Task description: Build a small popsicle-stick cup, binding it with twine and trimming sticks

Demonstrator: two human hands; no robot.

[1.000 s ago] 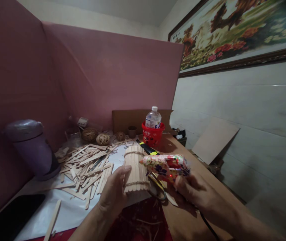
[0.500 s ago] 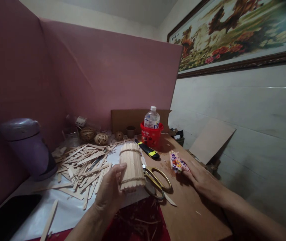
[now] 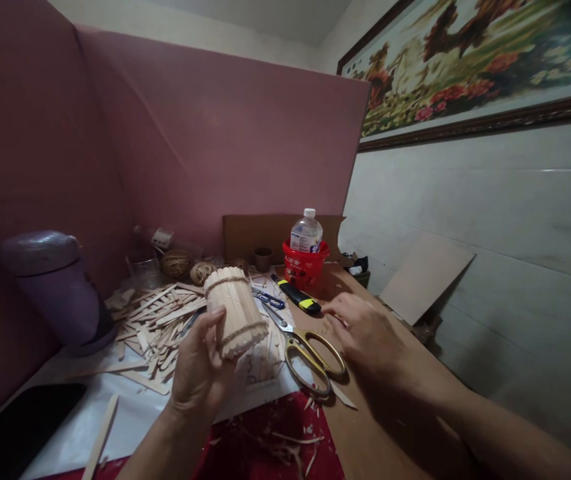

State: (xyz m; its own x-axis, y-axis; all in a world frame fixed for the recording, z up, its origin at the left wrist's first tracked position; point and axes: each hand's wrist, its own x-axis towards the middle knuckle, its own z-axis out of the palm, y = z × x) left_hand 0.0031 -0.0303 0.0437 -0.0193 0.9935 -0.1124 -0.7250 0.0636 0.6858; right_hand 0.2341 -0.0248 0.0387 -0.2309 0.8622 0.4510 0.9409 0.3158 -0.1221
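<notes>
My left hand (image 3: 200,363) is closed around a cup-shaped holder of wooden craft sticks (image 3: 235,313), tilted, with twine bands near both ends. Over the brown board, my right hand (image 3: 365,333) has its fingers curled in and pinched; what they hold, if anything, is hidden. Just beyond those fingertips lies a black and yellow utility knife (image 3: 298,295). Between the hands rest gold-handled scissors (image 3: 315,363), apart from both. Behind the holder, a small blue-handled tool (image 3: 270,299) shows on the white sheet.
Loose craft sticks (image 3: 158,327) are heaped at left, near a purple tumbler (image 3: 63,293) and a dark flat object (image 3: 25,430). A red bucket (image 3: 305,265) holding a plastic bottle (image 3: 307,233) stands at the back, beside a small brown pot (image 3: 263,259) and twine balls (image 3: 175,265).
The holder has moved left and tilted in my left hand, uncovering more of the scissors. My right hand has shifted left toward the knife; the floral-patterned item it held is no longer visible.
</notes>
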